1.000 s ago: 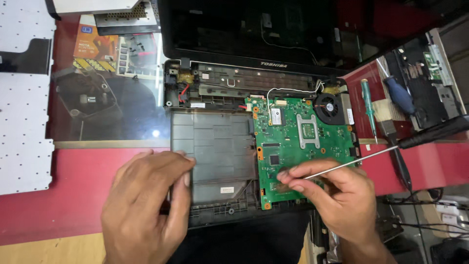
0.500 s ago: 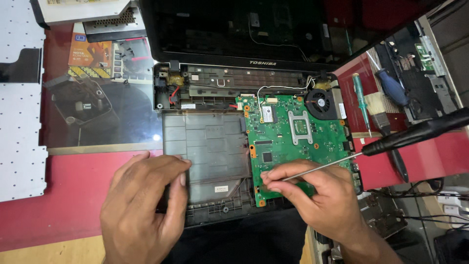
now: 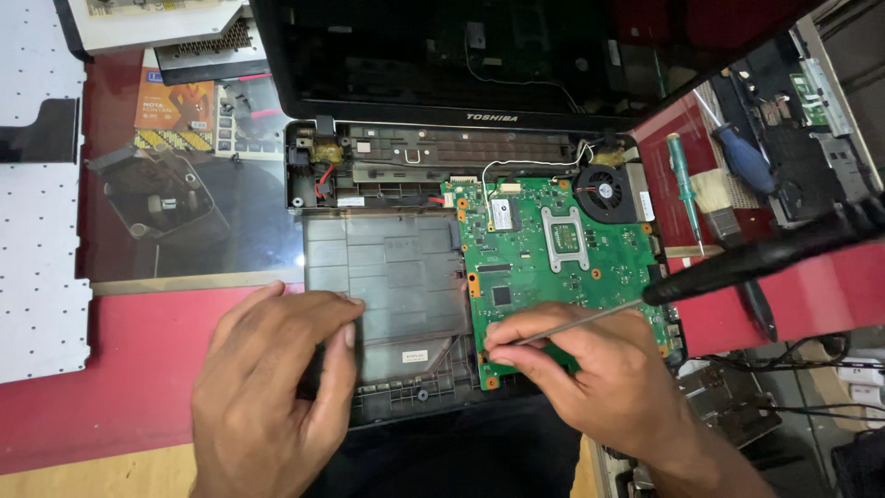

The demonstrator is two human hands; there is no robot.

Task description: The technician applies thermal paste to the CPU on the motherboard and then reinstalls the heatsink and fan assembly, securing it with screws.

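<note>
unchanged since earlier: right hand (image 3: 613, 387) fingers clamped on screwdriver (image 3: 728, 267), shaft angled to motherboard (image 3: 562, 267) front edge; left hand (image 3: 267, 387) fingers together on laptop base (image 3: 387, 277).

one opened laptop (image 3: 406, 277), lower centre of the frame. one green circuit board (image 3: 562, 267) in it, centre right. one round fan (image 3: 604, 192), upper right of the board. two hands: left hand (image 3: 267, 397) lower left, right hand (image 3: 608, 387) lower right. three screwdrivers: one long black (image 3: 737, 263), one green (image 3: 680, 175), one blue (image 3: 742, 157), all right side. one brush (image 3: 714, 198) beside them.
</note>
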